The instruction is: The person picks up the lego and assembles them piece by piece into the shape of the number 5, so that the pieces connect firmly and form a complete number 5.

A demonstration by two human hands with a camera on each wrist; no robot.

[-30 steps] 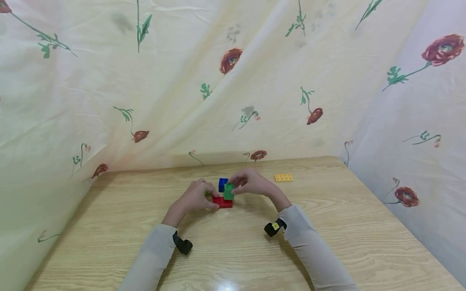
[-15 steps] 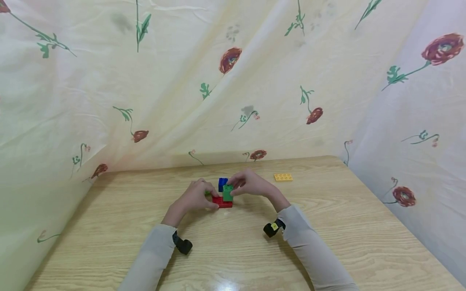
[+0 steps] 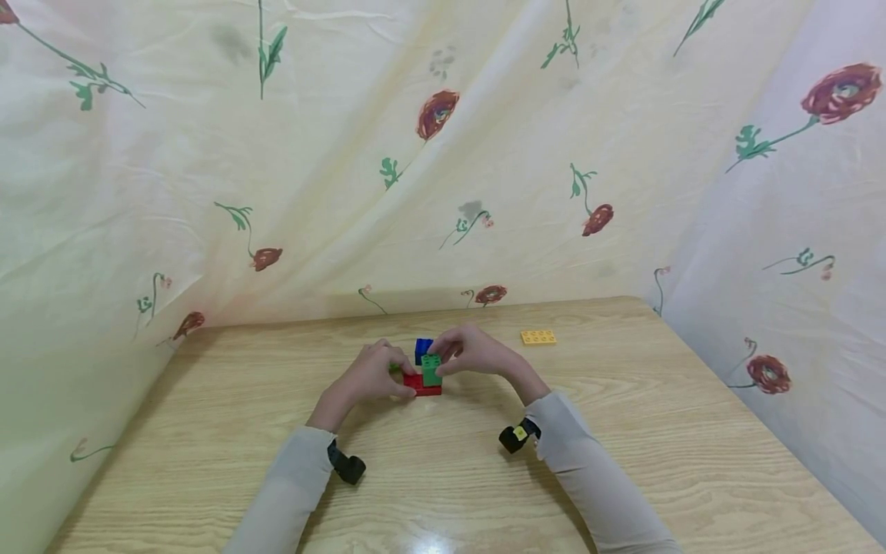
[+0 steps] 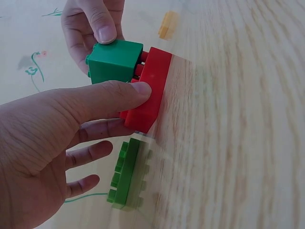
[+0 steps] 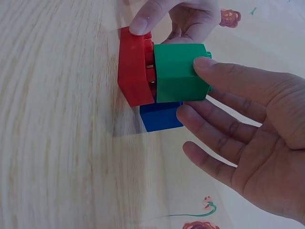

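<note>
A flat red toy brick lies on the table, its left end pinched between thumb and fingers of my left hand. Over the red brick's right half sits a taller green block, which my right hand pinches. In both wrist views some of the red studs still show in a thin gap under the green block. Just behind stands a blue block, apart from my fingers. A flat light-green brick lies behind my left hand, mostly hidden in the head view.
A flat yellow-orange brick lies farther back on the right of the wooden table. Flower-printed cloth hangs behind the table and along both sides. Each wrist wears a black camera on a strap.
My right hand has shifted the green block slightly left and down onto the red brick. The left hand keeps its hold on the red brick without moving.
</note>
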